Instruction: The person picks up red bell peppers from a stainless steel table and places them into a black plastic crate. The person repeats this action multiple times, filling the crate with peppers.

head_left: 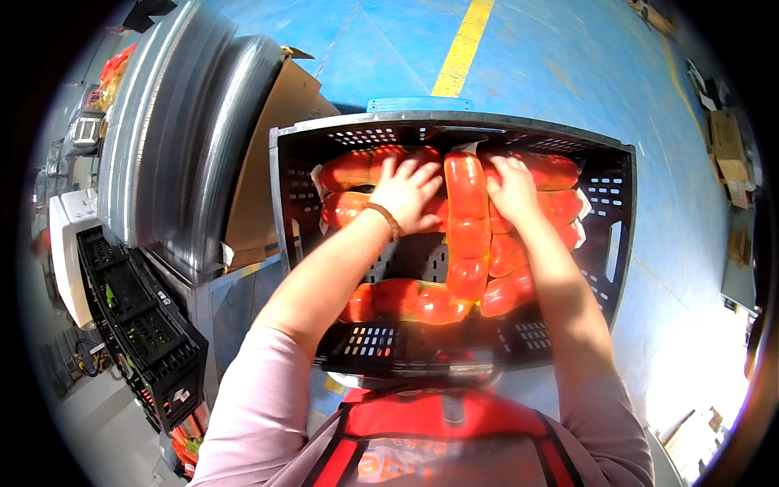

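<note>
A black plastic crate (627,243) stands in front of me with several net-sleeved rows of red tomatoes inside. My left hand (405,192) lies palm down with fingers spread over the tomato rows on the left, a brown band around its wrist. My right hand (512,185) rests on the right-hand rows, thumb apart from its bent fingers. Between my hands, one tomato sleeve (467,225) runs lengthwise across the others. Below it, another row of tomatoes (395,301) lies along the crate's near side. White tags stick out at several sleeve ends.
Stacked clear plastic trays or lids (164,134) and a cardboard box (286,152) rise at the left. A black crate with green produce (143,329) stands lower left. A yellow line (462,49) crosses the blue floor. Boxes (727,146) line the far right.
</note>
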Motion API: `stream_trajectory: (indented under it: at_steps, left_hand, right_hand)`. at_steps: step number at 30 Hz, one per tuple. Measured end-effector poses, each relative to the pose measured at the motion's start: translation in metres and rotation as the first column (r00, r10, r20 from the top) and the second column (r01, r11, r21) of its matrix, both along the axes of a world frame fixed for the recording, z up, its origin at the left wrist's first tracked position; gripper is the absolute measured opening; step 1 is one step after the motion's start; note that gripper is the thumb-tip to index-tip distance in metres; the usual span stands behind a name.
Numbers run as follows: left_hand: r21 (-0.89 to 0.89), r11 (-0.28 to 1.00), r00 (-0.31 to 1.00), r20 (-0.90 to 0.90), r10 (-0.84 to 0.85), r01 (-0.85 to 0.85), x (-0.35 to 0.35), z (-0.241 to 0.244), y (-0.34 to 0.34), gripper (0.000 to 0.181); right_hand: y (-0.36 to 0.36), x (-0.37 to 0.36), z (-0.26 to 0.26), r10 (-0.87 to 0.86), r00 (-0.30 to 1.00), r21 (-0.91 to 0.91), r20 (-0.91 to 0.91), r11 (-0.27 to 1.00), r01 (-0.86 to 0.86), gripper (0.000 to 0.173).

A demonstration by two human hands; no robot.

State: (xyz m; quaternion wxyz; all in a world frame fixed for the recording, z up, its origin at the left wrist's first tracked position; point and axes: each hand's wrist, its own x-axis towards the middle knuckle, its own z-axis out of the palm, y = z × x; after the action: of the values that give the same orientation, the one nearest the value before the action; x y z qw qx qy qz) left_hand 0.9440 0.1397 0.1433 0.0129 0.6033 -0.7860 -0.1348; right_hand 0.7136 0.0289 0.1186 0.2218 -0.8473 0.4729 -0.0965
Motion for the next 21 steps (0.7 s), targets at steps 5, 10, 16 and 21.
stream_trajectory:
  at_steps: [5, 10, 16, 21]
  left_hand:
    - [0.043, 0.986, 0.978, -0.128, 0.166, -0.162, -0.039, -0.04, 0.028, 0.067]
    - [0.183, 0.979, 0.995, 0.034, 0.09, -0.095, -0.033, -0.032, 0.021, 0.067]
    - [-0.049, 0.978, 0.98, -0.013, 0.201, -0.201, -0.038, -0.037, 0.037, 0.058]
    - [-0.087, 0.962, 0.966, -0.012, 0.259, -0.26, -0.037, -0.037, 0.034, 0.055]
  right_hand:
    - [0.058, 0.036, 0.006, -0.153, 0.91, 0.2, 0.386, 0.977, 0.08, 0.081]
    - [0.07, 0.05, -0.006, -0.229, 0.926, 0.125, 0.3, 0.972, 0.2, 0.08]
    - [0.073, 0.045, -0.003, -0.28, 0.912, 0.081, 0.301, 0.96, 0.268, 0.077]
    - [0.077, 0.051, 0.001, -0.31, 0.909, 0.047, 0.28, 0.95, 0.31, 0.073]
